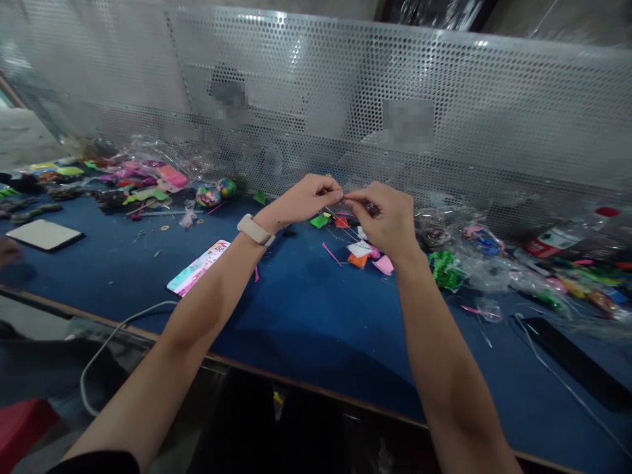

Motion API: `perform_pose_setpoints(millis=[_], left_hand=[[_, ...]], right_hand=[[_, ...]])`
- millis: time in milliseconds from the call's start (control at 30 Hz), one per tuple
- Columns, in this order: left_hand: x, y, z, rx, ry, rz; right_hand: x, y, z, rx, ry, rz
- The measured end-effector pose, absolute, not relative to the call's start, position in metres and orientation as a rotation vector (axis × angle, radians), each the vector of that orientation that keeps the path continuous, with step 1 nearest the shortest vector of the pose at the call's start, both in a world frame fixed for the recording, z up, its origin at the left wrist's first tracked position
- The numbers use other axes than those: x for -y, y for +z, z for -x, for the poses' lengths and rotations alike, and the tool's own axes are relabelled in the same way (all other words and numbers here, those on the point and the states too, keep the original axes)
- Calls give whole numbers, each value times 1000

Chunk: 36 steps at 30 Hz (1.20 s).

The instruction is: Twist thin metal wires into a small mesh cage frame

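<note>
My left hand (312, 196), with a pale watch band (255, 230) on its wrist, is closed in a pinch over the back of the table. My right hand (388, 214) pinches from the other side, its fingertips meeting those of the left. What they hold between them is too small to make out. Below and around them lie a green piece (320, 221), a red piece (342, 222), a white piece (360, 249), an orange piece (358, 261) and a pink piece (384, 264). A thin pink strip (331, 254) lies to their left.
A perforated metal panel (316, 85) bounds the blue table (316, 316) behind. A lit phone (197, 268) with a white cable (123, 324) lies left, a black phone (577, 362) right. Colourful heaps, a bottle (563, 237) and another person's hand (8, 253) flank the sides.
</note>
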<state>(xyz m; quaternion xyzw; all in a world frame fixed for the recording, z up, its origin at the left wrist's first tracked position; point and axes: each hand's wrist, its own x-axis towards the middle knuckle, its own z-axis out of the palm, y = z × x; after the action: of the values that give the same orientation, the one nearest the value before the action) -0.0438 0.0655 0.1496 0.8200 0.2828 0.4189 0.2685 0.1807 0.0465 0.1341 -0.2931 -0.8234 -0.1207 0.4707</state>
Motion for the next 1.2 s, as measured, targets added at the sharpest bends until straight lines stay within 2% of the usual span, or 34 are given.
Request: perform_pose_setpoints(millis=[367, 633, 933, 1200], left_hand=[[-71, 143, 63, -508, 837, -1930], [-66, 147, 58, -597, 916, -1989], [-52, 157, 48, -854, 1417, -2638], [-49, 155, 43, -955, 1417, -2835]], right_hand=[[-34, 141, -177, 2163, -194, 702], [-32, 144, -175, 2105, -167, 763], [-44, 142, -181, 1900, 68, 839], [-43, 146, -184, 1833, 231, 796]])
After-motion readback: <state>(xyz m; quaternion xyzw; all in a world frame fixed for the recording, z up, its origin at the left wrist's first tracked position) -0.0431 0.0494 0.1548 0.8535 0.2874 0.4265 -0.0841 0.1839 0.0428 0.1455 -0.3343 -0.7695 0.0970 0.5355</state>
